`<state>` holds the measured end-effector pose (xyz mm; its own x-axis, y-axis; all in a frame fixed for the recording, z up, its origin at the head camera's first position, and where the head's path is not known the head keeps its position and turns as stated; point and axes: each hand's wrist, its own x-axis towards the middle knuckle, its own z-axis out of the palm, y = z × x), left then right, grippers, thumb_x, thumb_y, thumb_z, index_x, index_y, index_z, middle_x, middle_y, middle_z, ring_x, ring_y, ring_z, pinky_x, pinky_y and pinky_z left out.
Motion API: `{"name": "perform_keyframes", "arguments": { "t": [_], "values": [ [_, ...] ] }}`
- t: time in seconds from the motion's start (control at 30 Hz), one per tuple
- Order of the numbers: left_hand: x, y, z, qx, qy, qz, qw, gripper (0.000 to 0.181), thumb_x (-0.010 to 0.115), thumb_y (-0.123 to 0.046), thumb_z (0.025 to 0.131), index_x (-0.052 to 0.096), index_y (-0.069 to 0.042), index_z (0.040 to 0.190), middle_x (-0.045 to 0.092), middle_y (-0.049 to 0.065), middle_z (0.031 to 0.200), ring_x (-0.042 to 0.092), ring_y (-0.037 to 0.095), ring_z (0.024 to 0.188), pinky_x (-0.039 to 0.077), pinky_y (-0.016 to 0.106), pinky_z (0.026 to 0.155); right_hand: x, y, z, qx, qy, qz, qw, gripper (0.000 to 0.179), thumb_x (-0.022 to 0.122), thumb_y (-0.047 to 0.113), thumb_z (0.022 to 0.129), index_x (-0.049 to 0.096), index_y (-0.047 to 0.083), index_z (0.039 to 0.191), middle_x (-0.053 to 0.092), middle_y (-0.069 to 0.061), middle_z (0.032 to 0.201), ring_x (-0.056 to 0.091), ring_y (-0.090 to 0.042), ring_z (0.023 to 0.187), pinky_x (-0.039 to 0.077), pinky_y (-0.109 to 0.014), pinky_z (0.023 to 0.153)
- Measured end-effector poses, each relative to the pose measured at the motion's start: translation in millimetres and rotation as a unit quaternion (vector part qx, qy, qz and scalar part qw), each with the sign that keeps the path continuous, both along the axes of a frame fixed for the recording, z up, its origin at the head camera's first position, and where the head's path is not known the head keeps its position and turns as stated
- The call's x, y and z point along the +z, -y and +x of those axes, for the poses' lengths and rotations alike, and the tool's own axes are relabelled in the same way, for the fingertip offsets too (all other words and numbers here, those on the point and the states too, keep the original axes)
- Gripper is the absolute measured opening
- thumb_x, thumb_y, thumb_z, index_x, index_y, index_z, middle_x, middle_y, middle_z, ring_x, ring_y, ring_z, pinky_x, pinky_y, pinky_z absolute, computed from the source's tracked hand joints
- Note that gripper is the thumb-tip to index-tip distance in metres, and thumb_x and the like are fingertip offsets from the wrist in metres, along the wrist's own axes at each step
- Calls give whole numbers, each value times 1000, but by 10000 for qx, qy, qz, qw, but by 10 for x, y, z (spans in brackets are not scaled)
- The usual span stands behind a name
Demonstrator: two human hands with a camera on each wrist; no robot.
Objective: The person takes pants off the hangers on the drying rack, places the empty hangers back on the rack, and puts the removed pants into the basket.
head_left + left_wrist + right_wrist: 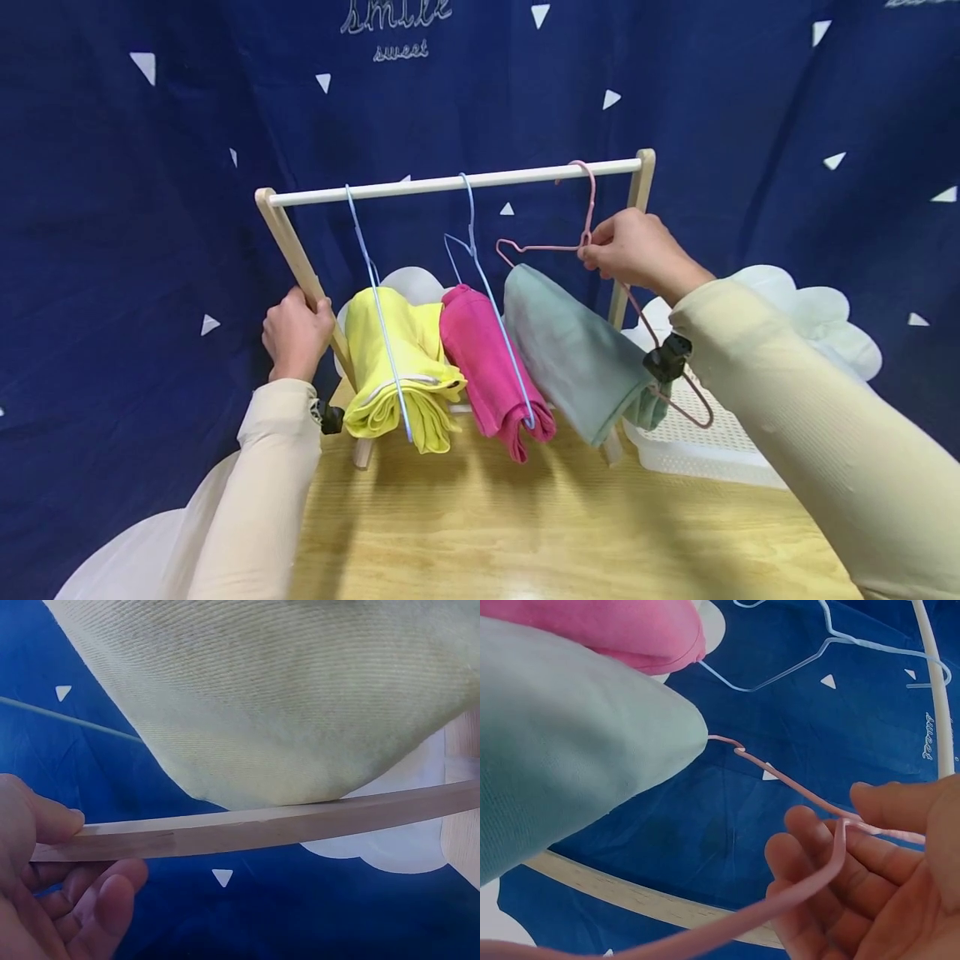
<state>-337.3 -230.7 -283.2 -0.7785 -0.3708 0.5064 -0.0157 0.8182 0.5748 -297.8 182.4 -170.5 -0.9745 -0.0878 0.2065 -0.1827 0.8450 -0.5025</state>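
Note:
My right hand (633, 246) pinches the neck of a pink hanger (588, 200), whose hook lies over the white rail (495, 178) near its right end. A folded grey-green cloth (577, 350) hangs over that hanger. On the left, my left hand (296, 333) grips the wooden side post (292, 246) of the rack; in the left wrist view the thumb lies on top of the post (187, 836) with fingers below. A folded yellow cloth (397, 358) and a magenta cloth (491, 358) hang between the hands, each on a blue hanger (472, 217).
A white perforated basket (705, 462) stands behind my right forearm, at the rack's right. The rack is on a wooden table (480, 517). A dark blue curtain (750, 167) with white triangles and cloud shapes fills the background.

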Motion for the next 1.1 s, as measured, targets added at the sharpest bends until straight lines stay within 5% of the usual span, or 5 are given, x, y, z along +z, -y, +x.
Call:
{"name": "perform_keyframes", "arguments": {
  "t": [0.27, 1.1],
  "values": [
    [9, 23, 10, 42, 3, -9, 10000, 36, 52, -31, 99, 62, 2, 112, 69, 25, 101, 64, 43, 90, 51, 54, 81, 9, 27, -20, 60, -103, 267, 9996, 25, 60, 22, 94, 76, 3, 98, 76, -12, 87, 68, -22, 78, 51, -36, 69],
    [-4, -2, 29, -15, -43, -14, 10000, 35, 54, -30, 99, 63, 1, 111, 70, 25, 100, 64, 43, 88, 51, 53, 78, 21, 62, -46, -87, -166, 45, 9998, 26, 60, 22, 97, 76, 1, 98, 77, -13, 90, 72, -20, 75, 55, -41, 74]
  ]
}}
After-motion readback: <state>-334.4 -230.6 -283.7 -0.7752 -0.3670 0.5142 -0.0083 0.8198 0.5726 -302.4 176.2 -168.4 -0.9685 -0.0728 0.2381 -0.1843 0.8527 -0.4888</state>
